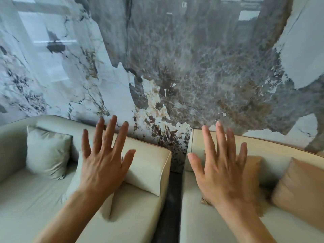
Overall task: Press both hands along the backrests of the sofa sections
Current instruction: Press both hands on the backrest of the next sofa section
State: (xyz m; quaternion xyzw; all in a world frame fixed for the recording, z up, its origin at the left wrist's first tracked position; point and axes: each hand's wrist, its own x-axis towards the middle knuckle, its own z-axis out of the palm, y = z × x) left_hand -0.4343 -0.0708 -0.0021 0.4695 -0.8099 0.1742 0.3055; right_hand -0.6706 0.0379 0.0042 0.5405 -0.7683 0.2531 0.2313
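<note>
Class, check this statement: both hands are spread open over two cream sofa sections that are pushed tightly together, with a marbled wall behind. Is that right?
Not quite. The head view shows a dark gap between the left sofa section and the right sofa section; they stand apart. The rest holds: left hand and right hand spread open, marbled wall behind.

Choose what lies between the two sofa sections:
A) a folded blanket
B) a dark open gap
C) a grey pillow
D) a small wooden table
B: a dark gap separates the left sofa section from the right sofa section, with nothing standing in it.
</note>
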